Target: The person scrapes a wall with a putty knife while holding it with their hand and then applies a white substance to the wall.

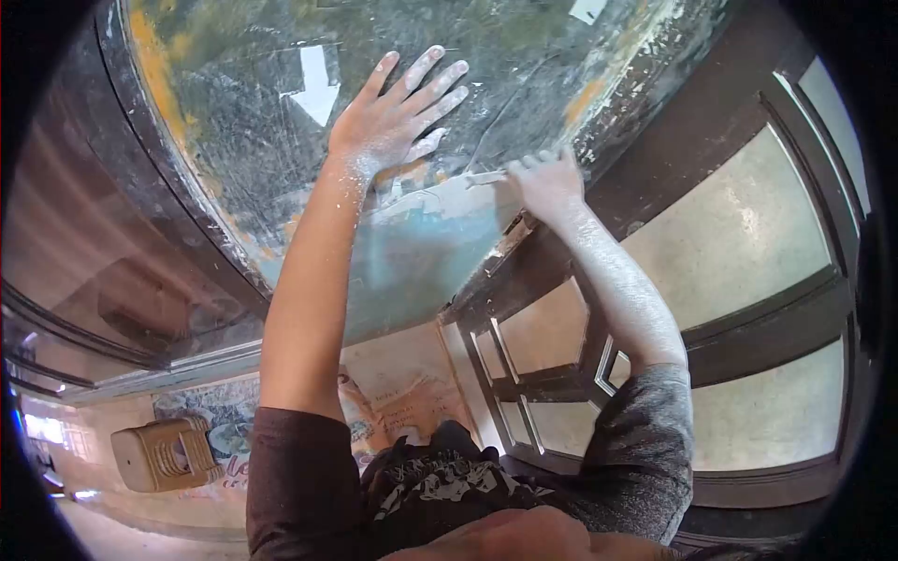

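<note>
My left hand (402,110) lies flat with its fingers spread against a scuffed dark green-grey surface (253,122). White dust coats its fingertips. My right hand (547,182), also covered in white dust, is closed at the lower right border of that surface. A thin pale flat strip (486,178) sticks out to the left from its fingers; its kind cannot be made out. Below both hands the surface turns whitish and light blue. A white arrow (316,86) is on the dark area left of my left hand.
At right stands dark framework with pale panels (739,224). Glossy brown panelling (122,252) runs along the left. A brown plastic stool (140,458) is at lower left, by a printed sheet (220,411) on the floor.
</note>
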The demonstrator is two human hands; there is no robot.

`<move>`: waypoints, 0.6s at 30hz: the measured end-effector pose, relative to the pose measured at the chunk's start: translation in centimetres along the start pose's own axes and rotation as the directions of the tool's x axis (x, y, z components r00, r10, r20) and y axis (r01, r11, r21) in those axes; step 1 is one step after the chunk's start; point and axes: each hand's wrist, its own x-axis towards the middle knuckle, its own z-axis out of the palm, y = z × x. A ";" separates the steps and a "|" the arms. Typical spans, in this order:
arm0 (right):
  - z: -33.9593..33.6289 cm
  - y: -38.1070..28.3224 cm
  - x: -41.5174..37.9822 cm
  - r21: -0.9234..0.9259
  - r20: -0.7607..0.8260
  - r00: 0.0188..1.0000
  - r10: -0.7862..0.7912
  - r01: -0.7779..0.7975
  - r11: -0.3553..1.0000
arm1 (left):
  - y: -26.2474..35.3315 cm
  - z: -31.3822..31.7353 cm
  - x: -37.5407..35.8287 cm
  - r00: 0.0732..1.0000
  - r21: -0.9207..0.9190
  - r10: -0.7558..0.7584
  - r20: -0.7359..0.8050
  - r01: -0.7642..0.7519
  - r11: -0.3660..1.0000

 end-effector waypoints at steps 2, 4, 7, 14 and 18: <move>-0.9 0.6 0.6 -0.005 0.129 0.991 0.034 -0.034 0.999 | -0.1 -0.2 0.0 1.000 -0.025 0.010 0.030 -0.009 1.000; -0.9 -0.3 0.7 0.012 0.130 0.989 0.073 -0.075 0.997 | -0.2 -0.3 -0.2 0.999 -0.007 0.008 0.042 -0.008 1.000; -0.3 -0.2 -0.7 0.028 0.115 0.984 0.133 -0.137 0.990 | 0.1 0.0 0.0 1.000 0.018 0.000 0.012 0.000 1.000; 0.6 -0.8 -0.7 -0.005 0.010 0.995 0.100 -0.100 0.995 | 0.0 -0.5 0.0 0.999 0.016 0.010 0.048 -0.011 1.000; -0.2 0.0 -0.7 -0.030 0.033 0.996 0.084 -0.083 0.996 | 0.0 -0.3 0.0 0.999 -0.020 0.002 0.035 -0.002 1.000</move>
